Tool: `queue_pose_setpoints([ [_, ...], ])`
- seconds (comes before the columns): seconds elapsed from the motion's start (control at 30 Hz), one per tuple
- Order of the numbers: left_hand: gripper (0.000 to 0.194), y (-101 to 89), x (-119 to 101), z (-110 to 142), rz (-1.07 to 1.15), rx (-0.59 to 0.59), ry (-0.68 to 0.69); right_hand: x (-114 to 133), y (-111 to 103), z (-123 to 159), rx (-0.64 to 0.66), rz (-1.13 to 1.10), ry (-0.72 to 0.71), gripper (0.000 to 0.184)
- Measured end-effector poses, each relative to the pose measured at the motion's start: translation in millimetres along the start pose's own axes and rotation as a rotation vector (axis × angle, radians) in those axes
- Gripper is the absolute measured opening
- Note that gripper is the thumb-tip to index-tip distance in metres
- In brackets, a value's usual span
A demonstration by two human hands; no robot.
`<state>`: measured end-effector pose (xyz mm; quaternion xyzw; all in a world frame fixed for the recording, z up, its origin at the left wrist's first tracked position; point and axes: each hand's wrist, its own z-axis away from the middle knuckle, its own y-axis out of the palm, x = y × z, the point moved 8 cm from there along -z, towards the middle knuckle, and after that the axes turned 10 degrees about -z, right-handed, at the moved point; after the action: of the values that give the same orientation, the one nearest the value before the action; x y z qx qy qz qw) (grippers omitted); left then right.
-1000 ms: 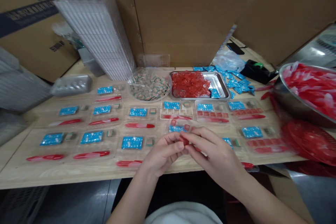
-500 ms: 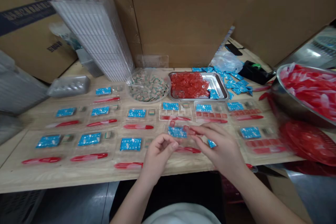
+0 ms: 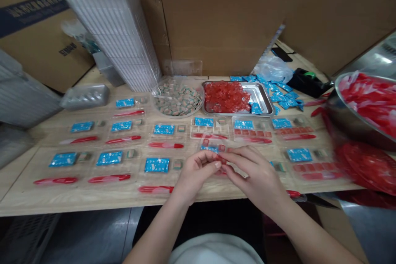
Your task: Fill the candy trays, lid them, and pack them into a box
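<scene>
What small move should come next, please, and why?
Probably, the right hand should lay the red piece near the blue packet: its fingertips and the left hand's meet around that piece, and two red squares already lie by the packet.

Whitish top [image 3: 216,251]; black cloth [image 3: 201,219] over lap; forearms [image 3: 161,231] bare; hands [image 3: 196,173] bare.

- The left arm [image 3: 156,229] and right arm [image 3: 312,225] slanted inward.
- The left hand [image 3: 196,175] was curled, thumb toward the right hand [image 3: 258,173].
- Both hands' fingertips were close together.
</scene>
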<state>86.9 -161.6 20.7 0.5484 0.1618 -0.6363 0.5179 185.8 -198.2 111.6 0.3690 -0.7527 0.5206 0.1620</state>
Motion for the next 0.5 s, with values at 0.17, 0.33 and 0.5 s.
queue_pose_setpoints([
  [0.17,0.014,3.3,4,4,0.097,0.07,-0.057,1,-5,0,-0.032,-0.007,0.005,0.02],
  [0.33,0.014,4.7,-2,3,0.054,0.048,-0.006,5,-4,-2,-0.019,0.027,-0.027,0.022],
  [0.5,0.015,9.8,2,3,0.152,0.139,-0.067,7,-5,-1,-0.024,-0.016,-0.004,0.022],
])
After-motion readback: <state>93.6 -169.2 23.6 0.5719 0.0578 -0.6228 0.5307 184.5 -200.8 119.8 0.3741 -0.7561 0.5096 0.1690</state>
